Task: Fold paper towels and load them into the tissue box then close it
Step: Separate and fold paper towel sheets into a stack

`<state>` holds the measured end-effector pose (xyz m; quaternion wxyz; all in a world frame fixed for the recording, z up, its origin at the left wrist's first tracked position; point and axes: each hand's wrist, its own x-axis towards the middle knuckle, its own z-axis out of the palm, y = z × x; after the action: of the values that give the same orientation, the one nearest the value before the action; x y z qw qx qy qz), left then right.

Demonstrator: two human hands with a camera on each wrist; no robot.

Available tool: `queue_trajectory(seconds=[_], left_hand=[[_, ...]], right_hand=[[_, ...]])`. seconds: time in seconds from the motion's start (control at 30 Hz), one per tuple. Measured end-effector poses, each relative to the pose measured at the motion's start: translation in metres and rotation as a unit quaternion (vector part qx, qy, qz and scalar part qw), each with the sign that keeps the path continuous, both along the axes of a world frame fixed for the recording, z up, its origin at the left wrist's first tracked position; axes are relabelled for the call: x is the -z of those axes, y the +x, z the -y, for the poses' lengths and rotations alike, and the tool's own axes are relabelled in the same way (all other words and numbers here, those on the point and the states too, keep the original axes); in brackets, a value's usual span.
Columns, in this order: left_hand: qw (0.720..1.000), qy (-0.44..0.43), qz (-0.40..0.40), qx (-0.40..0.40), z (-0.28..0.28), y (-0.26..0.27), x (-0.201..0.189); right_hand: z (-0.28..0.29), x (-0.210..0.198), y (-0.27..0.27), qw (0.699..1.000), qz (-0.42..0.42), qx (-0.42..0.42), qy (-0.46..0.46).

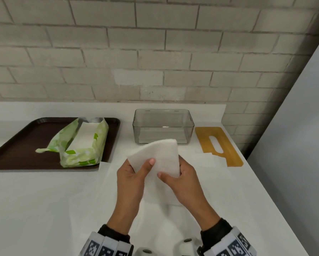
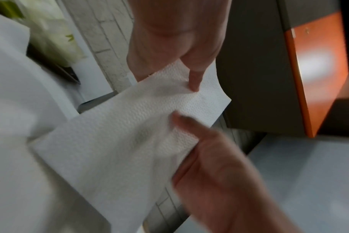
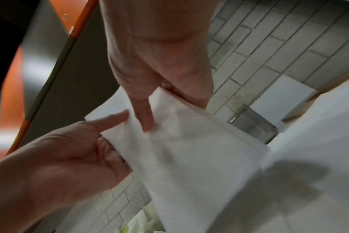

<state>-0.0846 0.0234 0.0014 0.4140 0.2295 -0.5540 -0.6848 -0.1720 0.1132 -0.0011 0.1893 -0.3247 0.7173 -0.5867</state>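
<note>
The paper towel (image 1: 157,156), a white embossed sheet folded over on itself, is held up above the white counter (image 1: 44,200) between both hands, in front of the tissue box (image 1: 163,125); the left hand (image 1: 132,177) pinches its left edge, thumb on the near face and fingers behind; the right hand (image 1: 182,177) pinches its lower right part in the same way, thumb across the front; in the left wrist view the left hand (image 2: 169,39) shows one finger pressed on the textured sheet (image 2: 119,134), with the right hand (image 2: 219,173) gripping the edge below; the tissue box is a clear, smoky rectangular tub standing open near the brick wall (image 1: 155,52), and through its walls nothing can be made out inside; its lid (image 1: 218,145), a flat amber-yellow panel with a slot cut in it, lies on the counter just right of the box, apart from it; to the left a dark brown tray (image 1: 16,145) carries a green-and-white plastic pack (image 1: 81,145), torn open along the top, with a stack of white towels showing within; further loose white sheets (image 1: 206,163) lie flat on the counter beneath the hands and by the lid.
</note>
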Motion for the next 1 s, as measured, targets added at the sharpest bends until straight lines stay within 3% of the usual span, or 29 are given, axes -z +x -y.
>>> queue_trajectory(seconds=[0.1, 0.17, 0.23, 0.33, 0.47, 0.6, 0.8, 1.0], left_hand=[[0.999, 0.041, -0.034, -0.007, 0.018, 0.010, -0.001], [1.000, 0.016, -0.008, -0.024, 0.033, 0.022, 0.001], [0.998, -0.027, 0.059, -0.020, 0.044, 0.035, 0.004], [0.985, -0.064, 0.160, 0.015, 0.048, 0.041, 0.018], [0.982, -0.049, 0.183, -0.001, 0.036, 0.033, 0.031], [0.986, -0.018, 0.167, -0.021, 0.029, 0.024, 0.037], [0.979, 0.028, 0.194, -0.049, 0.027, 0.018, 0.050], [0.983, 0.025, 0.172, -0.050, 0.026, 0.016, 0.038]], right_hand=[[-0.011, 0.006, -0.011, 0.982, -0.009, -0.078, 0.169], [-0.022, 0.008, -0.021, 0.975, -0.009, -0.094, 0.200], [-0.033, 0.006, -0.035, 0.988, 0.010, -0.041, 0.151], [-0.042, 0.005, -0.051, 0.994, 0.101, 0.048, 0.002], [-0.039, 0.011, -0.042, 0.985, 0.118, 0.064, -0.104], [-0.035, 0.019, -0.036, 0.986, 0.107, 0.084, -0.100], [-0.029, 0.041, -0.037, 0.986, 0.138, 0.096, -0.002], [-0.031, 0.036, -0.041, 0.987, 0.121, 0.105, -0.019]])
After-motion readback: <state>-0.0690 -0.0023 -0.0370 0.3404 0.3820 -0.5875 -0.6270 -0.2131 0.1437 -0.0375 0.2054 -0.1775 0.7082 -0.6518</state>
